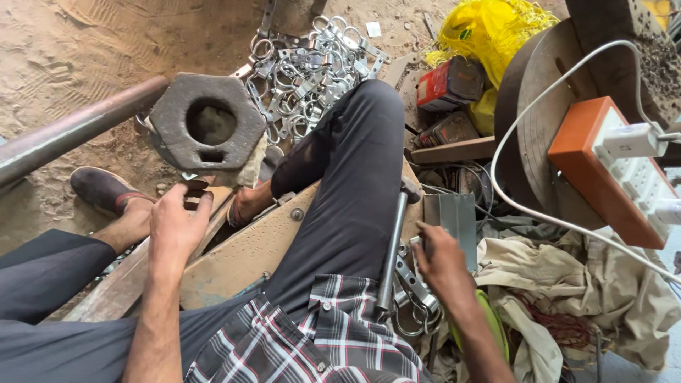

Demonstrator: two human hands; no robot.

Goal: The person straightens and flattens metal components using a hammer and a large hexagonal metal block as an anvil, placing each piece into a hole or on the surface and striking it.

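I sit on a wooden plank [241,255] with my legs spread on sandy ground. My left hand [177,223] reaches forward just below a heavy hexagonal iron block [206,122] with a round hole; its fingers curl down and hold nothing that I can see. My right hand [441,261] rests beside my thigh, fingertips on a few metal clamp pieces [415,287] lying next to a hammer [394,248] with a steel handle. A pile of shiny metal ring clamps [312,67] lies beyond my right knee.
A thick metal pipe [71,131] crosses the left. To the right are an orange and white power strip [613,170] with a white cable, a round wooden disc [528,106], a yellow bag [489,32], red boxes [448,84] and crumpled cloth [567,284].
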